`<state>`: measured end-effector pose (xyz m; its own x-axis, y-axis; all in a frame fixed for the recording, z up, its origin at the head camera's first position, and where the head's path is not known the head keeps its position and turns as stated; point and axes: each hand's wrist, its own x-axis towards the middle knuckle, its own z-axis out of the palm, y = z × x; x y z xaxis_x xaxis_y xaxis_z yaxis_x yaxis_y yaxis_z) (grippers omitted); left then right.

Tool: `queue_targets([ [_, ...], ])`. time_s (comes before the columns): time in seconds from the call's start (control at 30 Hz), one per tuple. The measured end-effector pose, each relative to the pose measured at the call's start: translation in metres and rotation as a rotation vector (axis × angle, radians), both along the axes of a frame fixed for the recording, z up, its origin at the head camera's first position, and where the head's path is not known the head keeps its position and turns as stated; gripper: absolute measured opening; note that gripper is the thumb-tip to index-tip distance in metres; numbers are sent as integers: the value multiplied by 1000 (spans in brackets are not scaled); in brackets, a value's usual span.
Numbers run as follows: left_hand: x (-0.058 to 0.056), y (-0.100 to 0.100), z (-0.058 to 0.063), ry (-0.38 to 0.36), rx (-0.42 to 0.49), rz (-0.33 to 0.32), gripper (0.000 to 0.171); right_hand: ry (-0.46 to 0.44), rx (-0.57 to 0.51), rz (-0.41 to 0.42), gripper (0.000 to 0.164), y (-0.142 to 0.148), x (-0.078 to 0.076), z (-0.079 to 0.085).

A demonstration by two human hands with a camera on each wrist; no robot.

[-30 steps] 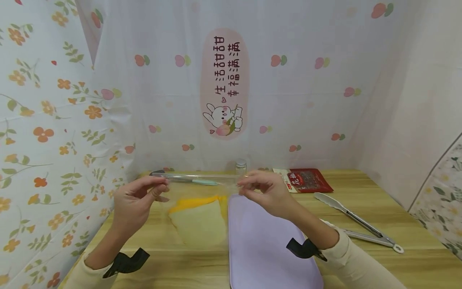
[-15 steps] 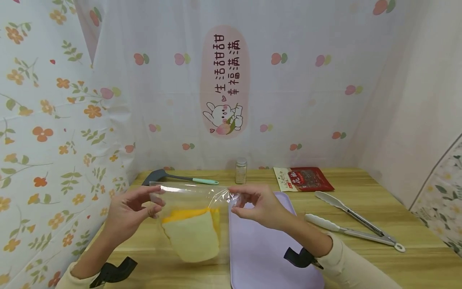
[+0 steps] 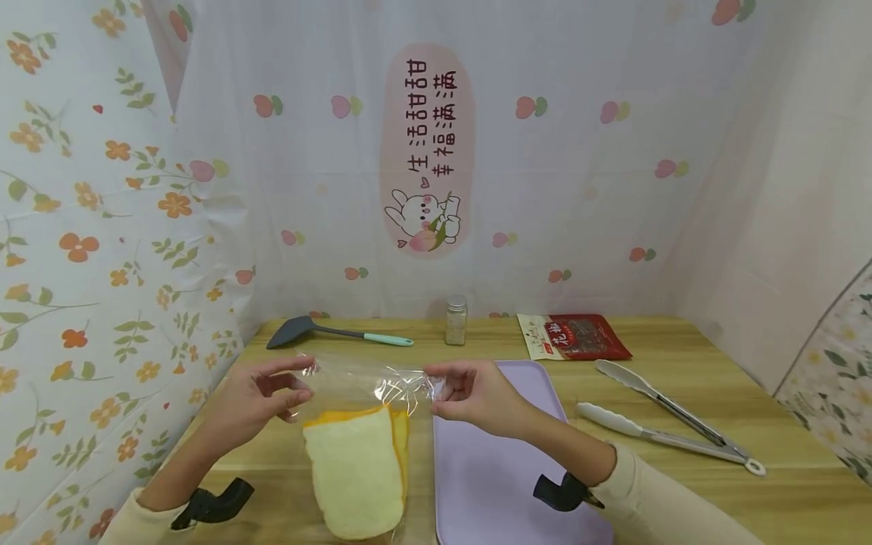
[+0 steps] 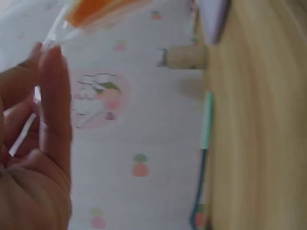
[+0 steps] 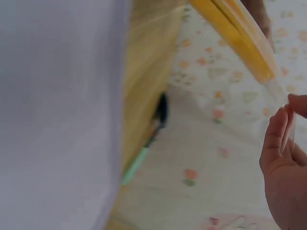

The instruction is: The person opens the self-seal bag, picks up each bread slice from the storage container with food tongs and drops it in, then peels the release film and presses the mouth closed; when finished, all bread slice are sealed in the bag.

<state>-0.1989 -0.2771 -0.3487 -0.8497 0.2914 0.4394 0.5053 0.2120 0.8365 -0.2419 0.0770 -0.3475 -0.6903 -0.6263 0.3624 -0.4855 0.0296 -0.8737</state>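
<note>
Between my two hands hangs a clear plastic bag [image 3: 354,382] with slices of bread [image 3: 357,473] inside, pale on the face and orange-yellow at the crust. My left hand [image 3: 262,397] pinches the bag's upper left corner between thumb and fingers. At the upper right corner my right hand [image 3: 477,397] pinches the film the same way. In the left wrist view the left hand [image 4: 43,129] holds the film edge, and an orange crust [image 4: 91,10] shows above it. The right wrist view has the right hand [image 5: 288,158] at the bag's edge, below the bread's yellow crust [image 5: 240,43].
A lilac tray [image 3: 504,484] lies right of the bag, partly under my right forearm. Metal tongs [image 3: 681,424] with pale tips lie farther right. Along the back are a spatula [image 3: 341,331], a small lidded jar [image 3: 456,322] and a red-and-white packet [image 3: 575,337]. Patterned cloth hangs behind.
Both hands have come down and slightly nearer to me with the bag. The bread inside has turned from slanted to more upright and sits lower in view. The tray and tools stay put.
</note>
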Motion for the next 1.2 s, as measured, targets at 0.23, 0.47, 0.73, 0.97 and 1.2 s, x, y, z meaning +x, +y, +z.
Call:
queue_targets([
  [0.23, -34, -6, -28, -199, -162, 30, 49, -23, 156, -60, 46, -11, -43, -36],
  [0.47, -54, -18, -45, -303, -245, -50, 45, 11, 259, -60, 43, -28, -69, -57],
  [0.73, -66, -17, -59, -260, -354, -26, 42, 95, 391, -164, 41, -35, -77, -69],
  [0.97, -71, -4, -64, -125, -609, 195, 35, 163, 473, -234, 51, -32, -78, -68],
  [1.2, -63, 20, -53, 125, -767, 362, 37, 150, 469, -261, 53, -14, -77, -58],
])
